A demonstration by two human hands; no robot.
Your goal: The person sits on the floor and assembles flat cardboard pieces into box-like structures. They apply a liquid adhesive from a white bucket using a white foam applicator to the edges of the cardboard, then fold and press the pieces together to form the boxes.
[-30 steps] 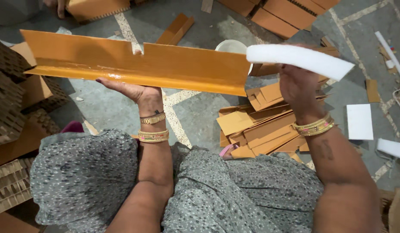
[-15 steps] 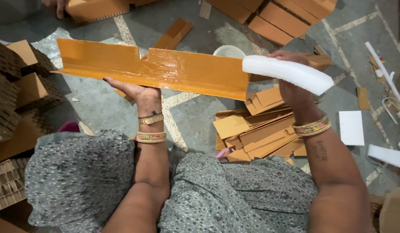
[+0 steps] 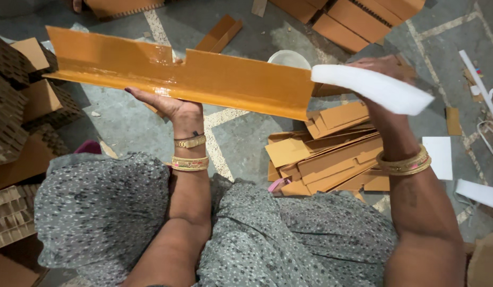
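At the far left, stacks of corrugated cardboard (image 3: 12, 106) are piled on the grey floor (image 3: 241, 143). A long orange cardboard strip (image 3: 204, 79), folded lengthwise into an angle and glossy along its face, is held out level above the floor, running from the left stacks toward the right. It is supported from underneath by the left hand (image 3: 169, 106), whose palm is turned up and whose fingers are spread flat beneath the lower edge rather than closed round it; gold bangles (image 3: 189, 162) are worn at that wrist. Behind the strip, a round white bowl (image 3: 289, 57) sits on the floor, partly hidden. Just right of centre, a loose heap of flat cardboard pieces (image 3: 331, 159) lies on the floor below the strip's right end. A white foam strip (image 3: 371, 87) is gripped by the right hand (image 3: 382, 72), its fingers curled over it, and its left end meets the right end of the orange strip. Further right, white sheets (image 3: 440, 157) lie scattered on the floor.
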